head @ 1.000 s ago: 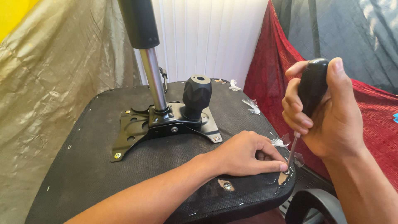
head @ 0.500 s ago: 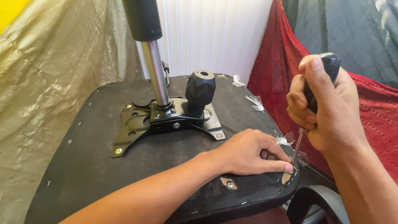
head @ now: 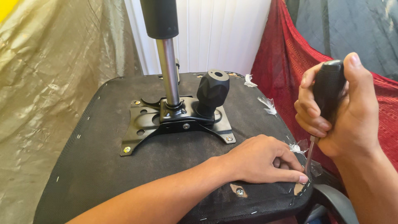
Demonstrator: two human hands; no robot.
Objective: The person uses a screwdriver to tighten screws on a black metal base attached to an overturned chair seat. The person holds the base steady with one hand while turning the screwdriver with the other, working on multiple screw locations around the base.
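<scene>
An upturned chair seat point(head: 103, 166) with black fabric underside fills the view. A black metal mounting plate point(head: 143, 128) is screwed to it, with a chrome gas cylinder point(head: 169, 70) rising from it and a black knob point(head: 212, 92) beside it. My right hand point(head: 344, 112) grips the black handle of a screwdriver point(head: 327, 91), its thin shaft pointing down at the seat's near right corner. My left hand point(head: 261, 159) lies flat on the seat there, fingertips steadying the shaft's tip. A screw point(head: 239, 191) sits in a torn hole just in front of my left hand.
A red cloth point(head: 282, 70) drapes at the right, a shiny olive sheet point(head: 49, 83) at the left, and a white ribbed radiator point(head: 215, 33) stands behind. Torn clear plastic scraps point(head: 268, 105) cling to the seat's right edge. A black armrest piece point(head: 336, 203) shows at bottom right.
My right hand has shifted slightly on the screwdriver handle, turning it, while my left hand has stayed pressed at the seat's corner. The view has moved a little.
</scene>
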